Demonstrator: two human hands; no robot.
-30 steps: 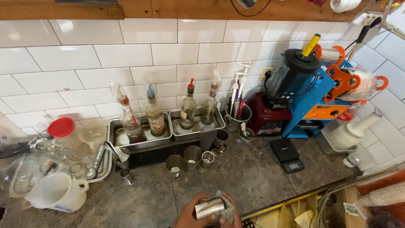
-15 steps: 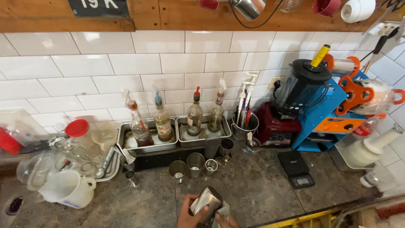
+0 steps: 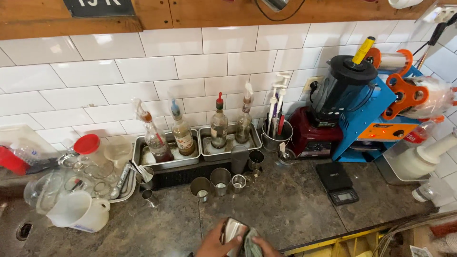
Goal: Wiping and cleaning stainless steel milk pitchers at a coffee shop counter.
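At the bottom edge of the view my left hand (image 3: 211,243) grips a small shiny metal cup (image 3: 232,229), held just above the dark stone counter (image 3: 295,209). My right hand (image 3: 265,248) presses a grey-green cloth (image 3: 250,239) against the cup's side. Only the fingers and part of each hand show; the rest is cut off by the frame. Several more metal cups (image 3: 220,180) stand on the counter a little beyond my hands.
Syrup bottles (image 3: 219,127) stand in two metal trays (image 3: 166,163) against the white tiled wall. To the right are a red-based blender (image 3: 333,109), a blue and orange machine (image 3: 381,119) and a small black scale (image 3: 337,182). A white jug (image 3: 78,212) and glassware sit left, by a sink (image 3: 14,228).
The view has shifted, so the counter items sit more to the right and my hands lower in frame. The cup stays in my left hand, with the cloth now against it.
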